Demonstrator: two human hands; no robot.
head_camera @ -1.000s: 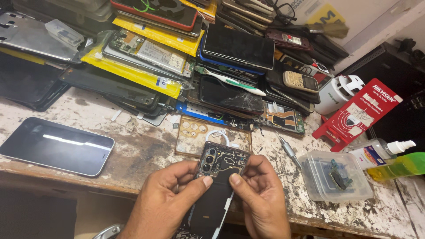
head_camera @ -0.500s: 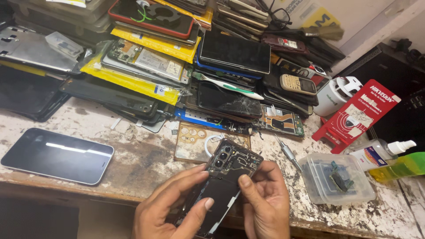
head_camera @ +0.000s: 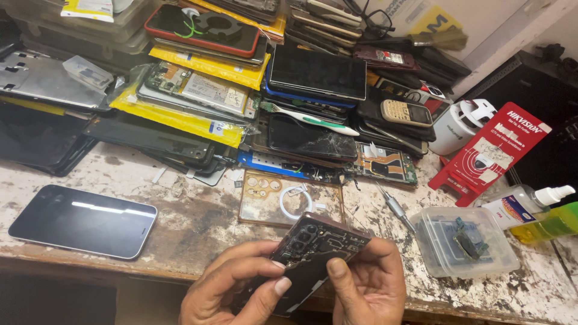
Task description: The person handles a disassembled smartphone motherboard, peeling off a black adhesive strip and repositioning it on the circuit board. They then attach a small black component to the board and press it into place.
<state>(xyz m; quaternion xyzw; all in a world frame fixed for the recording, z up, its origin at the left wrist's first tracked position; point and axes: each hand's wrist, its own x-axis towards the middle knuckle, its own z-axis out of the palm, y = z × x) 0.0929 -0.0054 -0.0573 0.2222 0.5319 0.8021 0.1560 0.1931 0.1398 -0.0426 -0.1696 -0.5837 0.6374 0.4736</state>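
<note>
Worn workbench (head_camera: 198,216), heaped with phone parts at the back. Opened phone (head_camera: 313,253) held tilted above its front edge, between left hand (head_camera: 232,292) and right hand (head_camera: 367,286), fingers closed on its sides, thumbs pressing the exposed back. Inspection step, probably; next, steady grip, careful prying.

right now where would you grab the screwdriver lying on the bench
Take the screwdriver by its thicker lower handle, coming from above. It lies flat on the bench, thin tip pointing up-left toward the opened phone boards, handle end close to the clear plastic box. Pinch across the handle's sides; both hands are on the opened phone.
</note>
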